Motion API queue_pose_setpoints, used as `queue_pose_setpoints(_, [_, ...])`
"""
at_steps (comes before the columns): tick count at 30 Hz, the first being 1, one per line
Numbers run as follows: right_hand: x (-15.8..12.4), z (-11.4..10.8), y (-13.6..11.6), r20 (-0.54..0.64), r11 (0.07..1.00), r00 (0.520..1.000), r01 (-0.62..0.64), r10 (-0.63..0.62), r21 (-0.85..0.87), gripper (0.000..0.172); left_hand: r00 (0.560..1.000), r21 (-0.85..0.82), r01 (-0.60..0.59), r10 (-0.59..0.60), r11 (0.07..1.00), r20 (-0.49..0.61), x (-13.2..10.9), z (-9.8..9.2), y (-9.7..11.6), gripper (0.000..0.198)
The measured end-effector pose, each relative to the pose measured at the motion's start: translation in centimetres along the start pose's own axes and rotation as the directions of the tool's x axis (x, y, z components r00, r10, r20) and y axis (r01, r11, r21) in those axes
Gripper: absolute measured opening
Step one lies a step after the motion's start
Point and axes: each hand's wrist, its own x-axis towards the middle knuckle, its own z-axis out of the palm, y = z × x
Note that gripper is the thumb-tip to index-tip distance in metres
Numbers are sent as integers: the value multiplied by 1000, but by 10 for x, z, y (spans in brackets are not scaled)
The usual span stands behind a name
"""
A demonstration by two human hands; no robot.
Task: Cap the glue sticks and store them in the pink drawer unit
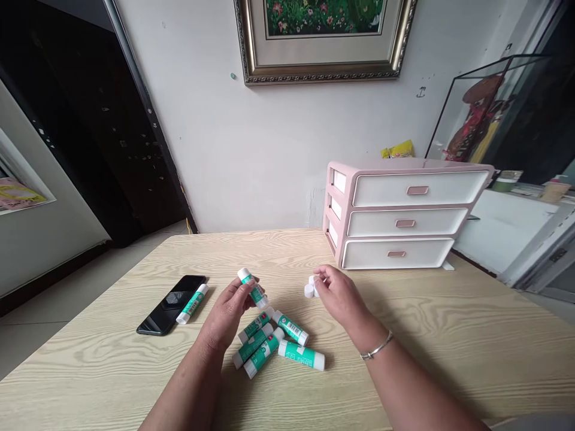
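My left hand (pixel 231 311) is closed around a green-and-white glue stick (pixel 252 288), held tilted above the table. My right hand (pixel 339 294) pinches a small white cap (pixel 311 280) between fingertips, and a second white cap (pixel 308 291) lies on the table just beside it. Below my hands several more glue sticks (pixel 274 346) lie in a loose pile on the wooden table (pixel 449 335). One further glue stick (pixel 192 303) rests across the edge of a black phone (pixel 171 304) to the left.
A pink and white three-drawer organiser (pixel 399 215) stands at the table's back right, all drawers closed. A framed picture (pixel 321 39) hangs on the wall behind. A glass display case (pixel 489 114) and white cabinet stand to the right, a dark doorway at left.
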Motion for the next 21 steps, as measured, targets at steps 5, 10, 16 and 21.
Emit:
queue_pose_setpoints(5, [3,-20,3,136,935,973,-136,189,-329,19,999,-116,46,-44,992,18,1,-3,-2,32])
queue_pose_setpoints(10, [-3,-25,-8,216,897,956,-91,200,-433,25,997,-23,18,-16,1000,73,-3,2,1,36])
queue_pose_setpoints(16, [-7,-17,-5,223,902,964,-34,142,-429,11,997,45,17,-20,999,73,-3,3,1,30])
queue_pose_setpoints(21, [-6,-17,2,170,939,978,-55,119,-340,8,993,143,1,-18,990,115,-1,0,-3,29])
